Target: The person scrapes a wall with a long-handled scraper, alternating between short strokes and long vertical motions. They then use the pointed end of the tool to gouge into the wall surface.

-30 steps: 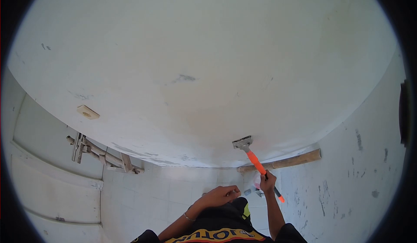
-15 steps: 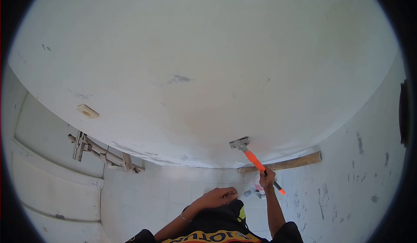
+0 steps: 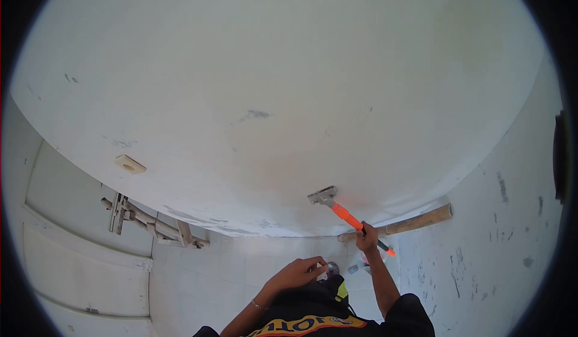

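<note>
My right hand [image 3: 366, 239] is wrapped round the black and orange handle of a long-handled scraper [image 3: 347, 215]. Its grey metal head [image 3: 323, 195] lies against the pale wall [image 3: 289, 132], low down and right of centre. The orange end of the handle sticks out below my fist. In front of my waist, my left hand [image 3: 299, 272] is closed, its fingers curled inward; I cannot tell whether anything is in them. It stays apart from both the scraper and the wall. Grey scuffs and bare patches mark the wall surface.
A bamboo pole [image 3: 419, 219] lies along the wall's foot at right. To the left are a wooden frame [image 3: 159, 225] by the wall and a panelled door [image 3: 84, 258]. A beige socket plate [image 3: 130, 164] sits on the wall. Small items [image 3: 354, 269] lie on the tiled floor [image 3: 211, 277].
The scraper head has shifted slightly left and up along the wall, with my right hand following. My left hand remains curled near my waist. The camera view has moved a little.
</note>
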The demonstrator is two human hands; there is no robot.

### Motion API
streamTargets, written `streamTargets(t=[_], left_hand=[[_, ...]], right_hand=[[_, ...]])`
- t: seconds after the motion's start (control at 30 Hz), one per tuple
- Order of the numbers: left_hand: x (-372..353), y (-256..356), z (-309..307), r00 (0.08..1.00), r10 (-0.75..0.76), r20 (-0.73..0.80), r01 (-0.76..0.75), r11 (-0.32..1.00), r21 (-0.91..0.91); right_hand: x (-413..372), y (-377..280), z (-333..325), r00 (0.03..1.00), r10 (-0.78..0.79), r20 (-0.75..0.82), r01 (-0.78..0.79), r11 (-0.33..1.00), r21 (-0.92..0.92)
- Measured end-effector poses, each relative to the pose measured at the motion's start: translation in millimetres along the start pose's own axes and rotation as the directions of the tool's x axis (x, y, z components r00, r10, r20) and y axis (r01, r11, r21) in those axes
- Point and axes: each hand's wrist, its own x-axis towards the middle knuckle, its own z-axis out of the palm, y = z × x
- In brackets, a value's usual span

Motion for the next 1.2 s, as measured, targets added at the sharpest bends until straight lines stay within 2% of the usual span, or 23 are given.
streamTargets(t=[0.07,0.1,0.17,0.2,0.27,0.5,0.63,0.7,0.87,0.93,1.07,1.13,1.2], left_hand=[[-5.1,1.1,-2.6,0.998,0.057,-0.019,-0.058,0.998,-0.032],[-5.0,-1.1,-2.7,0.999,0.038,-0.010,-0.039,0.996,-0.075],[-3.1,-6.7,-1.8,1.000,-0.014,0.023,0.017,0.986,-0.169],[-2.7,-10.4,-1.9,0.999,-0.016,0.029,0.020,0.984,-0.175],[0.3,-14.8,-3.4,0.998,-0.050,0.033,0.052,0.997,-0.054],[-2.2,-6.7,-6.1,0.991,0.038,0.127,-0.031,0.998,-0.061],[0.3,-5.8,-7.2,0.983,-0.010,0.186,0.022,0.998,-0.064],[-7.2,-4.2,-9.5,0.987,0.022,0.161,-0.011,0.997,-0.073],[-6.1,2.0,-13.0,0.992,0.003,0.127,0.011,0.994,-0.111],[-10.7,0.8,-12.5,0.993,-0.017,0.119,0.029,0.994,-0.101],[-3.0,-1.7,-5.1,0.991,0.033,0.127,-0.016,0.991,-0.135],[16.6,-13.2,9.8,0.990,0.057,0.126,-0.040,0.990,-0.134],[51.0,-23.2,44.9,0.977,0.200,-0.080,-0.215,0.933,-0.290]], right_hand=[[-27.8,16.1,-8.1,0.997,0.075,0.022,-0.075,0.997,-0.008],[-33.2,13.1,-9.8,0.998,0.061,0.013,-0.061,0.998,-0.010],[-45.4,7.7,-16.6,0.983,0.183,0.021,-0.182,0.983,-0.013],[-45.8,2.9,-14.2,0.982,0.189,0.025,-0.188,0.982,-0.018],[-37.3,-4.7,-6.4,0.992,0.116,-0.040,-0.117,0.993,-0.026],[-37.3,-11.8,-20.5,0.990,0.116,-0.075,-0.120,0.991,-0.055],[-49.1,-20.4,-28.7,0.986,0.155,-0.066,-0.160,0.984,-0.078],[-59.8,-14.7,-29.3,0.975,0.216,-0.056,-0.219,0.975,-0.044],[-63.9,2.7,-30.6,0.987,0.135,-0.083,-0.142,0.987,-0.077],[-75.4,1.9,-33.9,0.976,0.206,-0.070,-0.211,0.975,-0.073],[-56.7,17.4,-36.5,0.986,0.154,-0.068,-0.156,0.987,-0.028],[-35.3,-1.4,-32.7,0.991,0.101,-0.087,-0.104,0.994,-0.026],[-23.8,-14.8,-32.5,0.994,0.062,-0.094,-0.065,0.997,-0.035]])
